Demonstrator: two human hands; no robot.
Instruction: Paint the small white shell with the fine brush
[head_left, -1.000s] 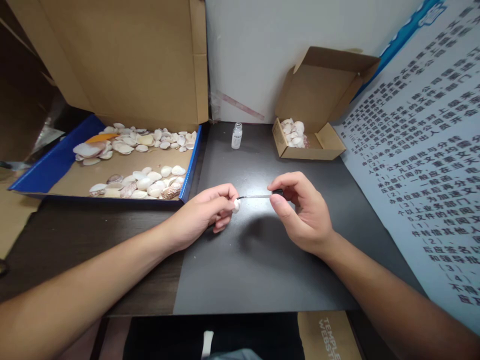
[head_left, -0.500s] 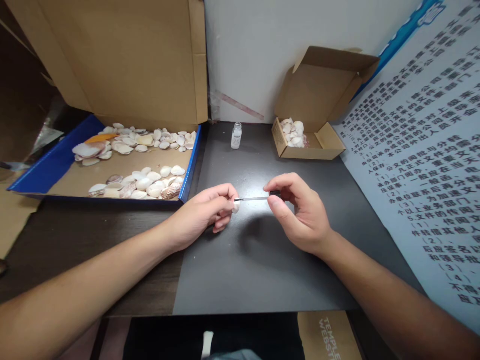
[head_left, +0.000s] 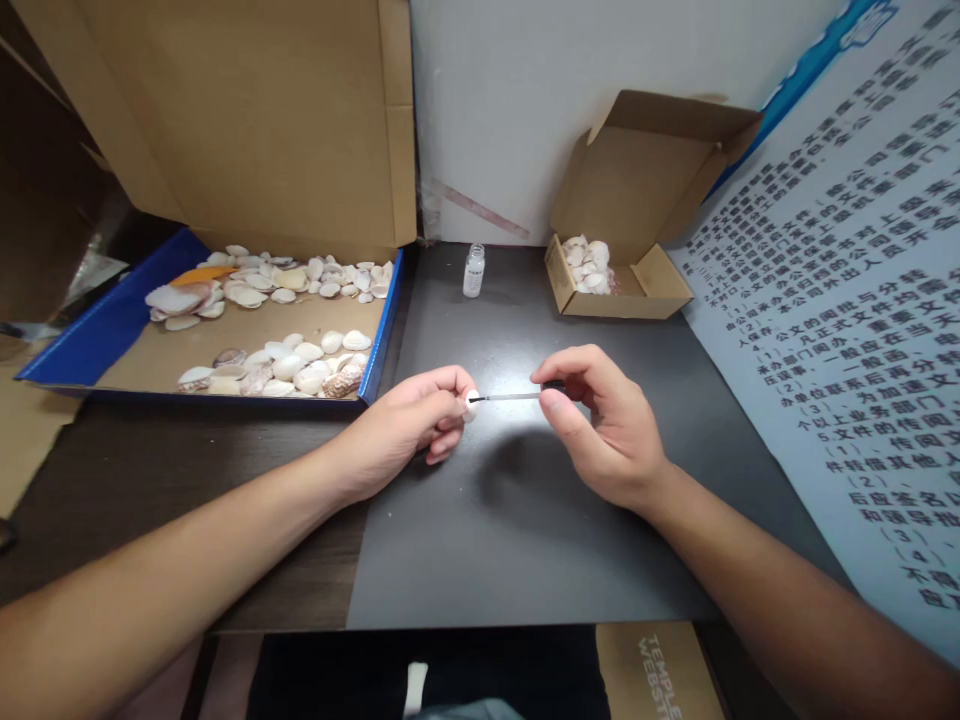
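Above the dark grey mat, my left hand [head_left: 416, 420] is closed on a small white seashell [head_left: 471, 408], most of it hidden by the fingers. My right hand [head_left: 604, 425] pinches the black cap of a thin brush applicator [head_left: 514, 397]. The applicator's stem lies level, pointing left, and its dark bristle tip meets the shell's face. A small clear glass bottle [head_left: 473, 272] with a printed label stands uncapped on the mat, beyond both hands.
At left, an open blue-edged cardboard box [head_left: 142, 350] holds many seashells in two groups. A smaller open cardboard box [head_left: 630, 305] with white shells stands at the back right. A printed sheet [head_left: 840, 300] rises along the right side, and a pale wall [head_left: 510, 120] stands behind.
My right hand has shifted slightly to the right, drawing the brush tip a little across the shell. My left hand stays nearly still with the shell.
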